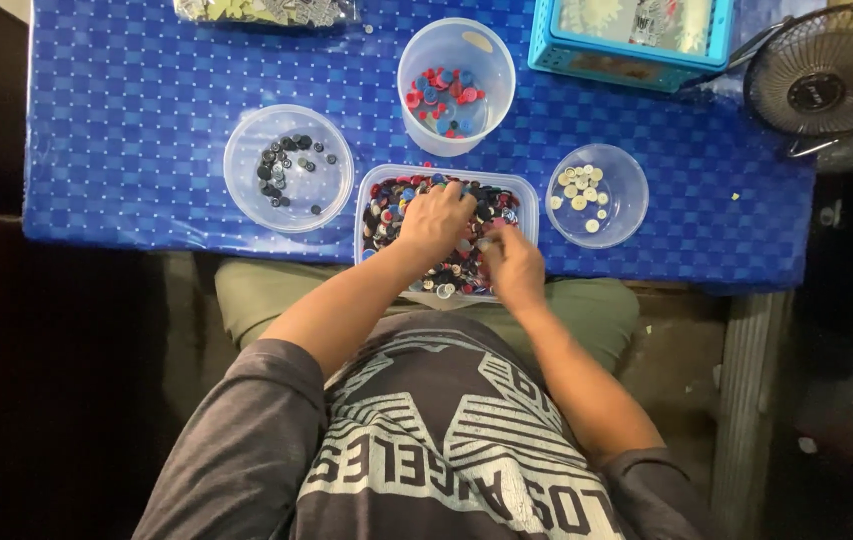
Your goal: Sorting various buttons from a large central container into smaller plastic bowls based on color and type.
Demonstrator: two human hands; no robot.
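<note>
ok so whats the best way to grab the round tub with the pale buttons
Take the round tub by its rim or outer wall on the right side, thumb and fingers across the wall. It stands upright and open, so a pinch on the rim holds it level. Its left side sits close to the tray where both hands work, while the right side has bare blue cloth beside it.

three round tubs – one rectangular tray, one basket, one fan
</note>
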